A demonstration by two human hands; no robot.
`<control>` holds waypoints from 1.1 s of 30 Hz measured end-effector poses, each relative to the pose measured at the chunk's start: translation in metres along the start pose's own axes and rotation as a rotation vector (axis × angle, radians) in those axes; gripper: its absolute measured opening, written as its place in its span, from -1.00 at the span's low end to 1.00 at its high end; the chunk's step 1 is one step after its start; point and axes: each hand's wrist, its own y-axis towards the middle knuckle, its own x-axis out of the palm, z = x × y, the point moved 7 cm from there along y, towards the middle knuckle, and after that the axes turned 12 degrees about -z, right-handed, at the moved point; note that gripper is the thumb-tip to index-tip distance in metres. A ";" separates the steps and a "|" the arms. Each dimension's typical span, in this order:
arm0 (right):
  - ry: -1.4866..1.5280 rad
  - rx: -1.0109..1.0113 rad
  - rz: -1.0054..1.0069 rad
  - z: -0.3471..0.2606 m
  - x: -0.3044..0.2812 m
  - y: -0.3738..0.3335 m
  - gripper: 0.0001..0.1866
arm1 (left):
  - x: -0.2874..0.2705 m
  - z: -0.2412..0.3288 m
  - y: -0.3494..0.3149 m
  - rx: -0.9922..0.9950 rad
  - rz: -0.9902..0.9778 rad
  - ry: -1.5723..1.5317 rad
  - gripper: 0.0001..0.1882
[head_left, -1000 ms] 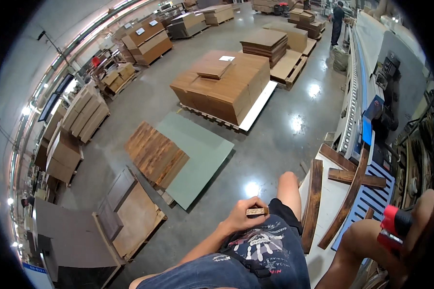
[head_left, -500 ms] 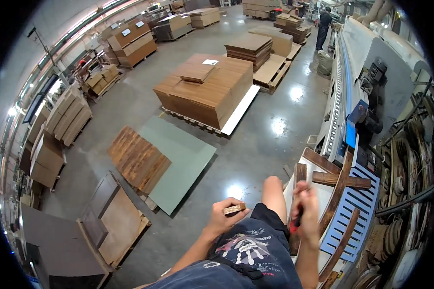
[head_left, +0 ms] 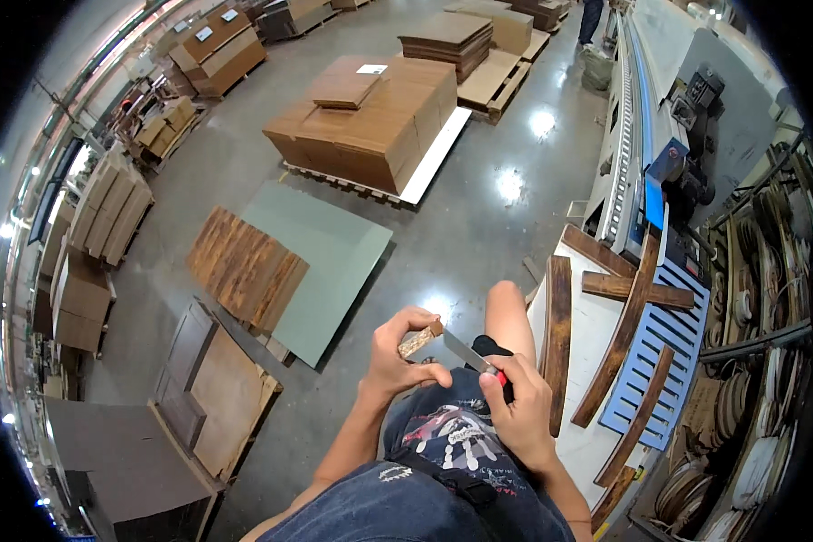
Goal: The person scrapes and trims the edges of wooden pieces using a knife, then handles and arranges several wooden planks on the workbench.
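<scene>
Over my lap, my left hand (head_left: 390, 359) pinches a small wood piece (head_left: 415, 342) with a pale, rough face and a brown end. My right hand (head_left: 524, 406) is closed round the red and black handle of a knife (head_left: 464, 350). The knife's blade points up and left, its tip close by the brown end of the piece; I cannot tell whether they touch. Just right of my right hand, a dark-stained wooden bar (head_left: 558, 330) lies on a white surface (head_left: 576, 452).
Curved wooden strips (head_left: 625, 339) rest on the white surface and a slotted blue panel (head_left: 680, 330) beside a long machine (head_left: 625, 117). Ahead stand a pallet of brown boards (head_left: 361, 122), a green sheet (head_left: 321, 262) and a stack of striped wood panels (head_left: 248, 266).
My right hand has come left from beside the white surface, bringing the knife to the wood piece. My left hand has turned and shifted slightly left. The view has tipped downward.
</scene>
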 end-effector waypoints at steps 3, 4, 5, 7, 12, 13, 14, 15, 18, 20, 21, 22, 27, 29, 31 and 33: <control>-0.144 -0.043 0.046 -0.011 0.001 0.003 -0.77 | 0.002 0.005 0.005 0.026 0.006 -0.078 -0.12; -0.143 -0.039 0.042 -0.012 0.003 0.004 -0.77 | 0.001 0.005 0.004 0.021 0.006 -0.080 -0.12; -0.183 -0.046 0.038 -0.013 0.005 0.005 -0.77 | 0.000 0.008 0.005 0.028 -0.005 -0.025 -0.12; -0.226 -0.052 0.029 -0.015 0.007 0.006 -0.76 | 0.000 0.008 0.003 0.033 -0.012 0.027 -0.12; -0.246 -0.058 -0.020 -0.017 0.010 0.004 -0.76 | -0.002 0.009 0.000 0.035 -0.008 0.054 -0.13; -0.248 -0.055 -0.021 -0.018 0.011 0.004 -0.76 | -0.001 0.008 -0.001 0.033 -0.009 0.051 -0.13; -0.255 -0.042 -0.010 -0.017 0.012 0.005 -0.76 | 0.000 0.006 -0.002 0.028 -0.005 0.043 -0.15; -0.263 -0.030 0.000 -0.016 0.012 0.006 -0.76 | 0.000 0.005 -0.004 0.023 -0.001 0.035 -0.17; -0.247 -0.018 0.012 -0.013 0.014 0.008 -0.76 | -0.001 0.006 -0.007 0.022 0.006 0.079 -0.22; -0.256 -0.013 0.008 -0.013 0.013 0.008 -0.76 | 0.000 0.003 -0.008 0.027 0.019 0.074 -0.24; -0.263 -0.009 0.005 -0.013 0.013 0.008 -0.76 | 0.000 0.002 -0.008 0.033 0.033 0.072 -0.26; -0.264 -0.007 0.005 -0.014 0.013 0.008 -0.76 | -0.001 0.002 -0.007 0.032 0.032 0.070 -0.26; -0.329 -0.001 0.006 -0.017 0.013 0.007 -0.76 | 0.004 0.013 -0.005 0.087 -0.025 0.132 -0.28; -0.323 0.004 0.009 -0.017 0.014 0.007 -0.76 | 0.003 0.016 -0.005 0.095 -0.027 0.191 -0.28; -0.317 0.010 0.012 -0.015 0.016 0.006 -0.76 | 0.003 0.020 -0.006 0.103 -0.030 0.250 -0.28; -0.261 -0.026 0.017 -0.014 0.019 0.005 -0.77 | 0.004 0.020 -0.008 0.092 -0.047 0.248 -0.28</control>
